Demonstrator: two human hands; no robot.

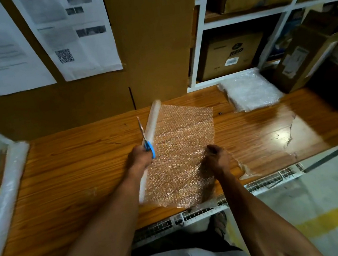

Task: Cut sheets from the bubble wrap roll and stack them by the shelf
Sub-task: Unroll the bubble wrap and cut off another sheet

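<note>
Nearest the person, the unrolled sheet (179, 159) of bubble wrap lies flat on the tabletop (72, 175), its near edge hanging a little over the front rim. The right hand (217, 160) rests on the sheet's right side, fingers curled into the plastic; it seems to pinch and pin it down, though the exact grip is hard to read.

Just left of the sheet, the left hand (139, 157) is wrapped round the blue handles of the scissors (146, 141). The blades point away from the person and lie right alongside the bubble wrap roll (151, 140). Whether the blades are parted cannot be told through the blur.

The roll bounds the sheet's left edge. Its long axis runs from the near edge of the tabletop away to the back and slightly right, almost parallel with the scissors. So the cut line lies directly ahead of the left hand's grip, along the seam between roll and sheet, and the left hand is much the nearer to it.

Beyond the sheet and to its right, the stack of cut sheets (250, 91) sits against the foot of the white shelf (199, 57), well apart from the sheet; judging by this, the sheet would go there once freed.
</note>
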